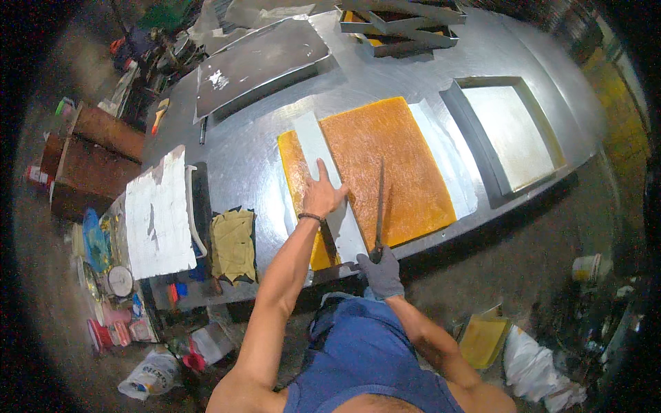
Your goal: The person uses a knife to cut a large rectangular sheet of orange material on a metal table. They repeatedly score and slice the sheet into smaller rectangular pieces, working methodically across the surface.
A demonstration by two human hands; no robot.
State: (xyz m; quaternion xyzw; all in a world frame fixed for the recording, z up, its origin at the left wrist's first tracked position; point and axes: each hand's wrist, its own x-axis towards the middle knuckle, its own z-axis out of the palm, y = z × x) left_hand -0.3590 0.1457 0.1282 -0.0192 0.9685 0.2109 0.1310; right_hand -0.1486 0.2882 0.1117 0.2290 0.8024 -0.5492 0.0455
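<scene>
A large orange-brown slab (420, 165) with yellow edges lies on pale sheeting on the metal table (379, 76). My bare left hand (323, 194), a dark bracelet at the wrist, rests with spread fingers on a long pale grey strip (310, 131) laid across the slab's left part. My right hand (379, 272), in a grey glove, grips a long narrow blade (381, 199) by its dark handle at the near edge of the slab, just right of the strip. The blade points away from me over the slab.
An empty metal tray (478, 124) sits right; a flat metal pan (251, 72) and stacked frames (406, 31) lie at the back. Left are a brush (160, 113), a white board (155, 234) and a khaki cloth (232, 244). Wooden boxes (103, 138) and white bags (530, 365) surround the table.
</scene>
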